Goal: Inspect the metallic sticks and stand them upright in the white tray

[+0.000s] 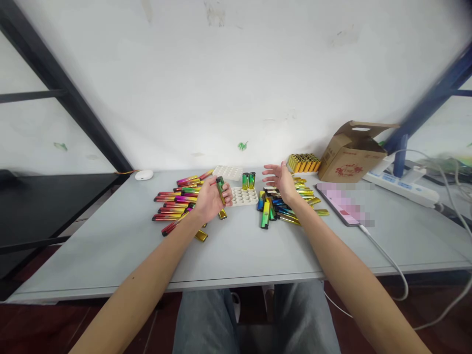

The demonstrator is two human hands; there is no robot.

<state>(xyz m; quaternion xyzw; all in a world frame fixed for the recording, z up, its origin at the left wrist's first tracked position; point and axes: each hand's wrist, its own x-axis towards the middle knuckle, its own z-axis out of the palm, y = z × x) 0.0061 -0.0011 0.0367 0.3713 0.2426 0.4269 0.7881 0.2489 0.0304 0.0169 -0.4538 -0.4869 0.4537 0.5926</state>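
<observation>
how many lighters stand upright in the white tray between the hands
2: a green lighter near the back right corner of the tray, and another lighter just left of it. The left hand may hide more.

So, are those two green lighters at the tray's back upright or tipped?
Upright: the green lighters stand on end at the far edge of the white tray, dark tops uppermost.

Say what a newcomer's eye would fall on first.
First, probably, come the shiny red-and-gold pile of lighters left of the front white tray and the gold, green and blue pile on its right. The left hand holding a green-and-gold lighter might follow, then the cardboard box at the table's right rear.
</observation>
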